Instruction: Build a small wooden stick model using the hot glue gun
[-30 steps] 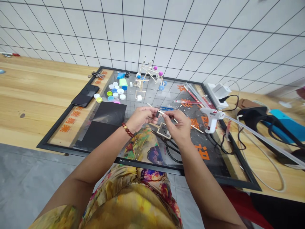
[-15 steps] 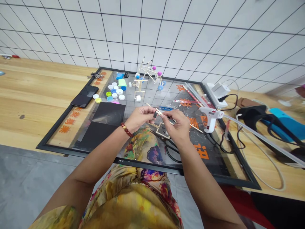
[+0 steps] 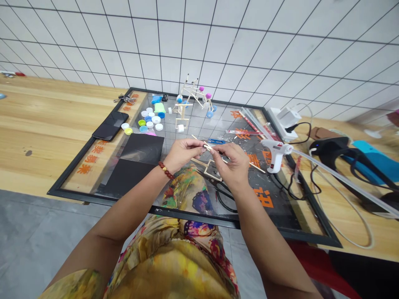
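Pinched between the fingertips of my left hand point(image 3: 184, 154) and my right hand point(image 3: 232, 162) are short, thin wooden sticks point(image 3: 208, 146). A dark sliver shows at the left fingertips, mostly covered. Both hands are closed, tips nearly touching, above the glass-topped board. Just below them lies a small wooden-stick frame point(image 3: 213, 176), beside black-handled scissors point(image 3: 227, 198). A loose wooden stick point(image 3: 257, 167) lies to the right of my right hand. Behind the fingers is a blue tool point(image 3: 216, 141), partly hidden.
Stick models point(image 3: 182, 109) with coloured balls stand at the back. Bottle caps point(image 3: 149, 124), black sheets point(image 3: 132, 166) and a phone point(image 3: 110, 126) lie left. A white glue gun point(image 3: 274, 154), power strip point(image 3: 282, 124) and cables are right. The board has a black rim point(image 3: 124, 203).
The small black piece at my left fingertips has turned or slipped behind the fingers and now barely shows. Both hands stay in nearly the same place.
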Demonstrator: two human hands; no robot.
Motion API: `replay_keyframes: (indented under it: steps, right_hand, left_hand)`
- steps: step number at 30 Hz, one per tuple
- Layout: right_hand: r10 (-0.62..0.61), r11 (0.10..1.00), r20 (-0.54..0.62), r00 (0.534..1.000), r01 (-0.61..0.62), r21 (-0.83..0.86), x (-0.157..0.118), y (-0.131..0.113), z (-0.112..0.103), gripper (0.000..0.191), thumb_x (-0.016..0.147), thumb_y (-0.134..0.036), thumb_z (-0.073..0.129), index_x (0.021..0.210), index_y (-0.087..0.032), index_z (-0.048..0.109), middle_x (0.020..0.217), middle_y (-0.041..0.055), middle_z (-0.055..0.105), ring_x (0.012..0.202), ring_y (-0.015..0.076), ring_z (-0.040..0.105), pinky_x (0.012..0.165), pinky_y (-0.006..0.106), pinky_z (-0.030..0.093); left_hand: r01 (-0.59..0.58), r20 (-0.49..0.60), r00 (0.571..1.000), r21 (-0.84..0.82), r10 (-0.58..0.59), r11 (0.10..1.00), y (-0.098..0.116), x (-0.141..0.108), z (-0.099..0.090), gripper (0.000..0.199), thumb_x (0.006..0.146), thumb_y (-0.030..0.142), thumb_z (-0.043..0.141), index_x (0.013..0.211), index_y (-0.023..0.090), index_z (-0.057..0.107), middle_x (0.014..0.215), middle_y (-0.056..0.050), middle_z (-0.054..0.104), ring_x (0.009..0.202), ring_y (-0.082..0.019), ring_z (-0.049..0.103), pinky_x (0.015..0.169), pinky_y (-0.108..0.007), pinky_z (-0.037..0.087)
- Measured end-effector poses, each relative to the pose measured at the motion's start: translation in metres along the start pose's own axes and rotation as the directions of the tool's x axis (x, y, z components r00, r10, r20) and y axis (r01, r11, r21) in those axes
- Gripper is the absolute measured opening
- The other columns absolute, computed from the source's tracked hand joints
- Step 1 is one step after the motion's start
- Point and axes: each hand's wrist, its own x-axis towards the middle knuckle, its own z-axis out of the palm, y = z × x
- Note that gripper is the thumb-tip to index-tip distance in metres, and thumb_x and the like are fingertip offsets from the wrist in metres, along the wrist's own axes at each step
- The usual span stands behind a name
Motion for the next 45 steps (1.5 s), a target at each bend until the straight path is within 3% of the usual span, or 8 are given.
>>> replay_keyframes:
  steps: [9,22,45]
  right_hand:
    - [-0.027,0.999,-0.015,1.0,0.027,0.044,0.0,-0.0002,-0.001,0.01,0.088,-0.028,0.063,0.083,-0.024,0.069,0.082,0.0033,0.072,0.079,0.0192,0.064,0.075,0.036,0.048]
    - [-0.02,1.0,-0.01,1.0,0.02,-0.003,-0.001,0.0014,-0.0018,0.009,0.088,-0.029,0.063,0.086,-0.025,0.071,0.084,0.0034,0.072,0.081,0.02,0.065,0.075,0.038,0.047]
    - [-0.053,0.993,-0.025,0.998,0.05,-0.106,-0.0014,-0.0051,-0.0054,0.009,0.087,-0.028,0.063,0.084,-0.026,0.072,0.08,0.0023,0.069,0.079,0.0198,0.061,0.077,0.038,0.042]
  left_hand:
    - [-0.025,0.001,1.0,0.026,0.025,0.999,0.0017,-0.0001,0.0014,0.029,0.059,0.024,0.085,0.082,0.011,0.072,0.077,-0.005,0.07,0.064,-0.01,0.06,0.057,-0.022,0.05]
    - [-0.083,0.017,0.996,0.016,0.083,0.996,-0.0001,0.001,0.0007,0.033,0.055,0.031,0.088,0.075,0.012,0.068,0.067,0.0,0.065,0.059,-0.008,0.056,0.057,-0.023,0.048]
    - [-0.147,0.052,0.989,0.159,0.14,0.976,0.0041,-0.0028,-0.0016,0.023,0.065,0.028,0.082,0.078,0.014,0.069,0.075,-0.003,0.067,0.064,-0.01,0.057,0.063,-0.025,0.048]
